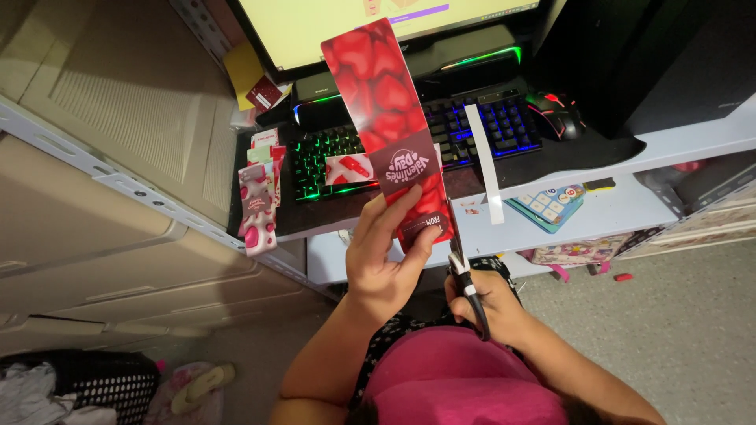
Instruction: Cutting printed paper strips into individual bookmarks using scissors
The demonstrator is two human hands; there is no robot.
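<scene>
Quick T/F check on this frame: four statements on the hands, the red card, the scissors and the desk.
1. The left hand holds a long red printed paper strip. True.
2. The right hand holds a glue stick. False: it holds black-handled scissors at the strip's right edge.
3. The backlit black keyboard is dark. False: its keys glow green and blue.
4. A white paper offcut strip lies across the keyboard's right end. True.

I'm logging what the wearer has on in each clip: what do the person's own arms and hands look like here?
Both arms are bare, with no sleeves showing at the forearms or wrists. The left hand and right hand show no gloves, and no rings, watch or bracelets can be made out. Lower in the view a bright pink garment shows, with dark patterned fabric beside it.
</scene>
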